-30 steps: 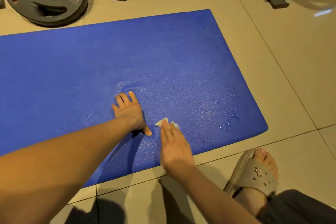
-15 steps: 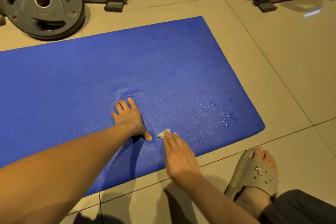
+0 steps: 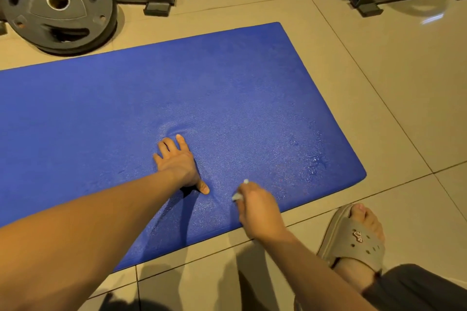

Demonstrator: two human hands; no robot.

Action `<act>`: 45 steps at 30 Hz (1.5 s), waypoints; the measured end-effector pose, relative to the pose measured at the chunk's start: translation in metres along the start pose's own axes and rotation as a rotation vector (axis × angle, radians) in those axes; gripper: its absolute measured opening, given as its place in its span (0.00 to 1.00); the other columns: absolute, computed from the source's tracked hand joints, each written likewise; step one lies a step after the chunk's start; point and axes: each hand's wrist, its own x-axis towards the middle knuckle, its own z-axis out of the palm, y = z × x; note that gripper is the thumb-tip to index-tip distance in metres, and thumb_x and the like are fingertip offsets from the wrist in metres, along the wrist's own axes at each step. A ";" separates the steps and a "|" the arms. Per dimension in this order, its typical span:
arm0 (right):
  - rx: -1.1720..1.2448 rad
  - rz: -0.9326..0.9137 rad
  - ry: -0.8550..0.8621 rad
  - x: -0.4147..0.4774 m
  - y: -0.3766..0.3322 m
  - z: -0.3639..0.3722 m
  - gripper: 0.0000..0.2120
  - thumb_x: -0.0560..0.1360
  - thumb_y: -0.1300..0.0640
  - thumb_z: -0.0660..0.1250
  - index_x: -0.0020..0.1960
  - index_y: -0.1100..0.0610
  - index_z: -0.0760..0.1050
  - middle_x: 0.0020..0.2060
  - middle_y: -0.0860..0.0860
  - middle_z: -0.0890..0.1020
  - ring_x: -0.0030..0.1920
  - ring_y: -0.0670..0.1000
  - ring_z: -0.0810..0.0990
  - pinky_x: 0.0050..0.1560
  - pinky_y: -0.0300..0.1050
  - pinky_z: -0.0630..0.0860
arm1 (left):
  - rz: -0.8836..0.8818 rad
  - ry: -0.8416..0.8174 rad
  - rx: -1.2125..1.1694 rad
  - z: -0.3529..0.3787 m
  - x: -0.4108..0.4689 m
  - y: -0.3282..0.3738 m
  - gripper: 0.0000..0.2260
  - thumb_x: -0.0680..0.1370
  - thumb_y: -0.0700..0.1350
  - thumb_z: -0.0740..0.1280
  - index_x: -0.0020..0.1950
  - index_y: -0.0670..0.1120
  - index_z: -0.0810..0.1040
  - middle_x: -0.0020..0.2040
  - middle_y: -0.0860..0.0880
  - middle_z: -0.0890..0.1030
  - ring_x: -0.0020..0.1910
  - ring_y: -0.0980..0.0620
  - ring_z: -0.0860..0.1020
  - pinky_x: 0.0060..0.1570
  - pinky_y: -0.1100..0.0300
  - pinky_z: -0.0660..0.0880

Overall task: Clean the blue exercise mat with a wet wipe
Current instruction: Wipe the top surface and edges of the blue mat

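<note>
Right hand (image 3: pixel 260 209), wipe (image 3: pixel 237 197) farther right

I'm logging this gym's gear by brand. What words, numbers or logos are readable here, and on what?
None can be read.
The sandal: small brownish emblem on the strap, too blurred to read.
The weight plate: no legible number or brand.
The blue mat and wet wipe: no print visible.
</note>
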 end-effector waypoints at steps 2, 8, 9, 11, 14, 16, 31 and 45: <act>-0.016 -0.054 -0.012 -0.004 -0.001 0.001 0.07 0.82 0.55 0.61 0.55 0.55 0.76 0.56 0.53 0.79 0.53 0.59 0.80 0.50 0.51 0.74 | 0.002 0.001 -0.007 0.000 -0.001 0.000 0.80 0.49 0.72 0.81 0.81 0.42 0.31 0.79 0.34 0.45 0.80 0.32 0.44 0.78 0.37 0.54; -0.055 0.275 0.234 0.041 0.060 -0.047 0.13 0.78 0.49 0.71 0.52 0.59 0.79 0.54 0.57 0.75 0.50 0.63 0.79 0.47 0.54 0.75 | 0.018 0.004 -0.027 -0.001 -0.002 -0.002 0.80 0.49 0.71 0.81 0.81 0.42 0.31 0.79 0.35 0.44 0.80 0.33 0.43 0.78 0.37 0.53; -0.030 0.337 0.260 0.046 0.063 -0.049 0.13 0.79 0.50 0.70 0.51 0.61 0.78 0.53 0.59 0.76 0.50 0.64 0.79 0.47 0.54 0.73 | 0.017 0.004 -0.029 -0.001 -0.002 -0.002 0.80 0.49 0.71 0.81 0.81 0.42 0.31 0.79 0.35 0.44 0.80 0.33 0.43 0.78 0.37 0.53; 0.006 0.379 0.288 0.042 0.049 -0.039 0.12 0.80 0.52 0.68 0.51 0.62 0.78 0.52 0.59 0.79 0.51 0.64 0.80 0.47 0.53 0.72 | 0.012 0.004 -0.022 0.000 -0.002 -0.002 0.80 0.49 0.71 0.81 0.81 0.42 0.31 0.79 0.35 0.44 0.80 0.33 0.43 0.78 0.37 0.53; 0.040 0.236 0.213 0.014 0.008 0.000 0.09 0.82 0.53 0.63 0.53 0.59 0.76 0.52 0.57 0.79 0.50 0.62 0.80 0.47 0.52 0.72 | 0.003 0.003 -0.012 0.000 -0.001 -0.001 0.80 0.49 0.71 0.81 0.81 0.42 0.31 0.80 0.34 0.44 0.80 0.33 0.43 0.78 0.37 0.53; 0.009 0.098 0.061 -0.006 -0.012 0.017 0.10 0.84 0.50 0.60 0.57 0.56 0.74 0.54 0.54 0.78 0.53 0.59 0.80 0.49 0.51 0.72 | -0.001 0.004 -0.014 -0.001 -0.001 0.000 0.81 0.49 0.71 0.81 0.81 0.42 0.31 0.80 0.34 0.44 0.80 0.32 0.43 0.78 0.37 0.54; 0.080 0.036 0.374 -0.036 -0.017 0.046 0.08 0.79 0.52 0.62 0.44 0.54 0.74 0.38 0.51 0.77 0.35 0.53 0.78 0.33 0.46 0.73 | 0.003 0.020 -0.033 0.002 0.002 -0.002 0.81 0.47 0.72 0.81 0.81 0.43 0.32 0.79 0.34 0.44 0.80 0.32 0.43 0.77 0.36 0.53; 0.116 0.189 0.408 -0.052 -0.023 0.059 0.05 0.81 0.55 0.63 0.46 0.52 0.71 0.38 0.50 0.77 0.35 0.54 0.79 0.33 0.48 0.73 | 0.001 -0.009 -0.027 -0.002 0.000 -0.001 0.80 0.49 0.71 0.82 0.80 0.42 0.30 0.80 0.34 0.41 0.80 0.32 0.41 0.78 0.35 0.51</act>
